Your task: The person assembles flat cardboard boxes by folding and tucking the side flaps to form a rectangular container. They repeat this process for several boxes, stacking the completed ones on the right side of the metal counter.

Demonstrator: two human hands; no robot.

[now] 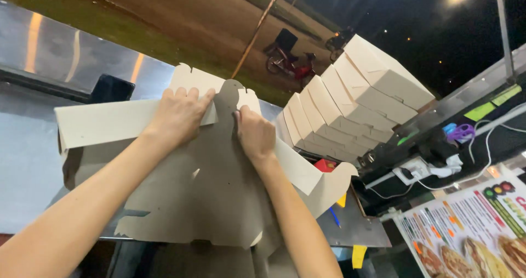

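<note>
Over a steel counter (33, 163) at night — two bare hands fold a flat cardboard box blank (203, 201).

From the head view, the left hand (178, 113) presses its closed-together fingers down on a long white flap, bending it over the grey sheet, while the right hand (255, 135) grips the blank's upright middle tab, fingers curled around it. Just beside them to the right stands a leaning row of folded white boxes (356, 97) — beyond it, a parked motorbike (287, 61).

One head-worn camera looks down and forward, close over a steel counter (33, 168), facing the night street toward 12 o'clock.
</note>
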